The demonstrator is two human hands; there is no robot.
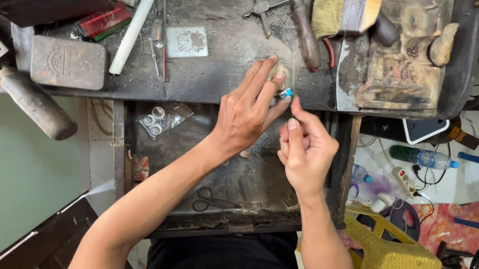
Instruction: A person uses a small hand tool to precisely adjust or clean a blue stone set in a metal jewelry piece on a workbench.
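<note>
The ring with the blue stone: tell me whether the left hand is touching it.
Touching. The head view shows the left hand pinching the ring with the blue stone at its fingertips, against the bench edge.

The ring (285, 93) pinched at the table's (228, 60) edge carries a bright turquoise-blue stone in a silvery setting. The table itself is dark grey, scuffed and streaked with pale dust. A white rod (133, 30) lies across it beside a red and green flat box (102, 21). The metal block (68, 62) is dull brownish grey with an embossed sunburst pattern. The brush (345, 11) has straw-yellow bristles and a pale wooden handle. Below, the tray (236, 179) is black-brown and grimy, with black-handled scissors (215, 201) on it and silvery rings in a clear bag (161, 119). The plastic stool (391, 254) is mustard yellow with a woven pattern. A bottle (424, 158) on the floor is green with a blue cap.
</note>
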